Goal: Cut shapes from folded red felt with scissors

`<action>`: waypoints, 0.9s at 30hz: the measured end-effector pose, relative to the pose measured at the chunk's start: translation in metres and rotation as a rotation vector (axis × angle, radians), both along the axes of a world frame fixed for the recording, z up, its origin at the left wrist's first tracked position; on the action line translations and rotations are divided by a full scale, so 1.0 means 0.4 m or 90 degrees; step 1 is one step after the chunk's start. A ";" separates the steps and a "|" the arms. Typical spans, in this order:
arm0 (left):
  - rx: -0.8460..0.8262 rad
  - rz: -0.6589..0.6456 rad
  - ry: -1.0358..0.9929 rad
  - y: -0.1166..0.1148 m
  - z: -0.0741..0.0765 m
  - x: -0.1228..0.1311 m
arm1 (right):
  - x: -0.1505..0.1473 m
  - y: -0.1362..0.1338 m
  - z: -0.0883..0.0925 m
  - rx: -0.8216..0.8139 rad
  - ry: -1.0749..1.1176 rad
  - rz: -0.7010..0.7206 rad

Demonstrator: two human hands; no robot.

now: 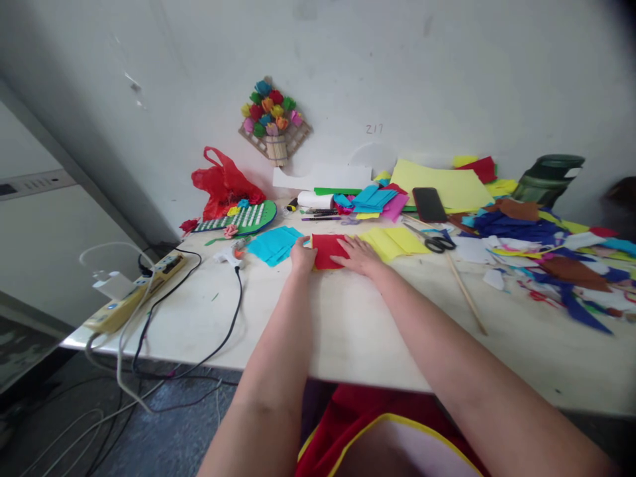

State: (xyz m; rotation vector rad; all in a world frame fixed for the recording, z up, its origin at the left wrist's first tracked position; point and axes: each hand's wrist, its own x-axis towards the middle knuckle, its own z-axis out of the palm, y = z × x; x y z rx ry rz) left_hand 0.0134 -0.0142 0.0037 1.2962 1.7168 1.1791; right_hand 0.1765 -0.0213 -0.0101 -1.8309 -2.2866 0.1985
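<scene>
A red paper piece [328, 252] lies on the table between my hands, with a thin yellow edge showing under it. My left hand [302, 255] touches its left edge; whether the fingers pinch it is too small to tell. My right hand [358, 255] rests flat on its right side, fingers spread. Blue paper pieces [276, 246] lie just left of my left hand. Yellow paper [395, 243] sits to the right, partly behind my right hand.
Scissors [437, 244], a wooden stick [466, 295] and a phone [429, 205] lie to the right, before heaped paper scraps [521, 228]. A glue gun [232, 254] and a power strip [119, 311] with cables are at the left. A green bottle [544, 182] stands behind.
</scene>
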 end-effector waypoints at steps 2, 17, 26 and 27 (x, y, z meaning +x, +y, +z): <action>0.008 -0.008 -0.028 0.002 -0.005 -0.003 | 0.001 0.002 -0.002 0.001 -0.001 0.000; 0.013 -0.241 -0.244 -0.001 -0.017 -0.045 | 0.003 0.004 -0.004 -0.005 -0.002 0.007; -0.035 -0.184 -0.217 0.003 -0.016 -0.037 | 0.003 0.002 -0.001 -0.006 -0.011 0.006; -0.029 -0.190 -0.227 0.004 -0.017 -0.037 | 0.002 0.001 -0.001 -0.006 -0.012 0.006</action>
